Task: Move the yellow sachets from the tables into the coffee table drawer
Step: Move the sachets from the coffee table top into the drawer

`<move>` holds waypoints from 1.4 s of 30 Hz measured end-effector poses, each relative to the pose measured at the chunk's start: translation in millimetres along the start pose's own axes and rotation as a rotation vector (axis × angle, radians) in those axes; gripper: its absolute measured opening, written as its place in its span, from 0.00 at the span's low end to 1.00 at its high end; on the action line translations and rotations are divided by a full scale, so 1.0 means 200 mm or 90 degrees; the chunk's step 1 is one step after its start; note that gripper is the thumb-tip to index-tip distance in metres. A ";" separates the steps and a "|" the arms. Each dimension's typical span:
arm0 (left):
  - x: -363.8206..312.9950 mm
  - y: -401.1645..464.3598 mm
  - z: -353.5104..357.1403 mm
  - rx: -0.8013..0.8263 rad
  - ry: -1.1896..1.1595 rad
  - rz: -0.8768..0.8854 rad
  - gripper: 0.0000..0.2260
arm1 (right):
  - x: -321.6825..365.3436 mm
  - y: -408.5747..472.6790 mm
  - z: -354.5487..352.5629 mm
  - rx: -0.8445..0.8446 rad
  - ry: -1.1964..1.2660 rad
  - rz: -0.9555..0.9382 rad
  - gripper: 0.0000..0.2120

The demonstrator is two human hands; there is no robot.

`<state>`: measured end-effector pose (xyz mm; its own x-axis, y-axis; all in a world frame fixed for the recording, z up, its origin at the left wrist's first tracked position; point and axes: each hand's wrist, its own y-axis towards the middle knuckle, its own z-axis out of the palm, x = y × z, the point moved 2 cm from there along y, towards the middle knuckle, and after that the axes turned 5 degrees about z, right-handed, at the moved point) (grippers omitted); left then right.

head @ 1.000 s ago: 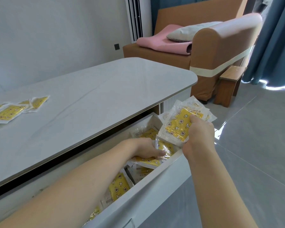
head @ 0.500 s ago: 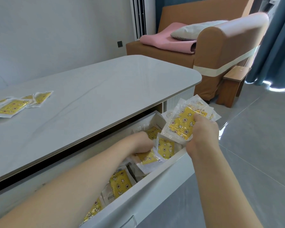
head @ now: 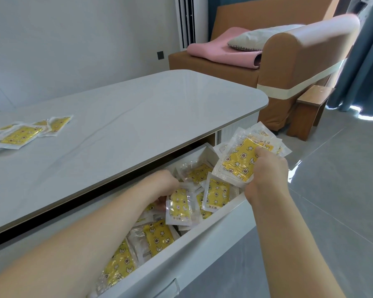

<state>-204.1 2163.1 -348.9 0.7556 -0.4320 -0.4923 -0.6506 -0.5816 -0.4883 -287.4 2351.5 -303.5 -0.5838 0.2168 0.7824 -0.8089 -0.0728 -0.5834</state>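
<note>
Two bare hands at work over the open white coffee table drawer [head: 202, 239] in the lower middle of the frame. Right hand [head: 267, 171] right of centre, fingers curled in a firm grip round a fanned stack of yellow sachets in clear wrappers [head: 243, 158], held tilted just above the drawer's right end. Left hand [head: 162, 186] reaching down into the drawer, fingertips hidden among the packets; cannot tell whether its grip is closed on one or merely touching. Many loose yellow star-patterned sachets [head: 181, 205] piled inside the drawer, overlapping, some upright against each other, others flat toward the lower left. Several more yellow sachets [head: 22, 135] lying flat at the left edge of the frame on the glossy pale grey table [head: 125, 125], well apart from the drawer. Upper right: a brown sofa [head: 289, 67] carrying a folded pink blanket [head: 220, 50] and a light grey cushion [head: 252, 41], with a small wooden stool [head: 310, 108] beside it and blue curtains [head: 366, 61] at the far right.
</note>
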 end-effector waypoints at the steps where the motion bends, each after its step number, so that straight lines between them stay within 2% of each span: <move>1: 0.02 0.00 0.03 0.015 -0.032 -0.014 0.08 | -0.01 0.01 0.01 0.002 -0.002 -0.002 0.21; 4: 0.01 -0.02 0.13 0.063 -0.152 -0.025 0.08 | -0.02 0.03 0.02 0.000 -0.022 -0.006 0.22; 6: 0.01 -0.03 0.19 0.072 -0.167 -0.019 0.08 | -0.03 0.04 0.02 0.006 -0.029 -0.007 0.21; 8: -0.02 -0.05 0.18 0.062 -0.073 0.017 0.10 | -0.03 0.03 0.03 0.015 -0.027 -0.002 0.20; 10: -0.04 -0.08 0.11 -0.011 0.051 0.083 0.08 | -0.04 0.02 0.04 0.032 -0.023 0.008 0.21; 11: -0.04 -0.07 0.06 -0.042 0.049 0.111 0.07 | -0.04 0.01 0.05 0.042 -0.026 0.009 0.21; 13: -0.04 -0.07 -0.02 -0.019 -0.182 0.133 0.08 | -0.07 0.01 0.08 0.070 -0.019 0.001 0.24; 15: -0.03 -0.11 -0.07 0.084 -0.469 0.168 0.10 | -0.12 0.01 0.12 0.110 -0.004 -0.022 0.26; 17: 0.00 -0.16 -0.11 0.135 -0.578 0.214 0.10 | -0.17 -0.01 0.17 0.136 -0.029 -0.035 0.28; 21: 0.10 -0.20 -0.13 0.089 -0.469 0.255 0.05 | -0.22 -0.10 0.25 0.165 -0.018 -0.040 0.19; 27: 0.38 -0.18 -0.13 0.080 -0.357 0.164 0.06 | -0.25 -0.13 0.25 0.086 -0.110 -0.102 0.02; 29: 0.49 -0.19 -0.09 0.052 -0.320 0.095 0.07 | -0.25 -0.13 0.25 0.072 -0.118 -0.096 0.04; 32: 0.58 -0.21 -0.02 0.049 -0.200 0.016 0.02 | -0.27 -0.14 0.26 0.088 -0.164 -0.105 0.09; 36: 0.56 -0.24 -0.04 0.121 -0.061 0.022 0.09 | -0.31 -0.16 0.30 0.143 -0.261 -0.145 0.09; 38: 0.55 -0.24 -0.12 0.055 -0.012 0.055 0.09 | -0.34 -0.17 0.32 0.161 -0.342 -0.156 0.10; 40: 0.56 -0.25 -0.20 -0.006 -0.111 0.092 0.07 | -0.37 -0.18 0.35 0.200 -0.413 -0.163 0.10; 42: 0.57 -0.28 -0.25 0.016 -0.326 0.125 0.07 | -0.40 -0.21 0.37 0.230 -0.487 -0.174 0.11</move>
<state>-77.8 2111.0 -341.9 0.4908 -0.1366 -0.8605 -0.7818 -0.5049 -0.3658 -212.1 2264.5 -326.1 -0.1492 -0.4290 0.8909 -0.8239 -0.4443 -0.3519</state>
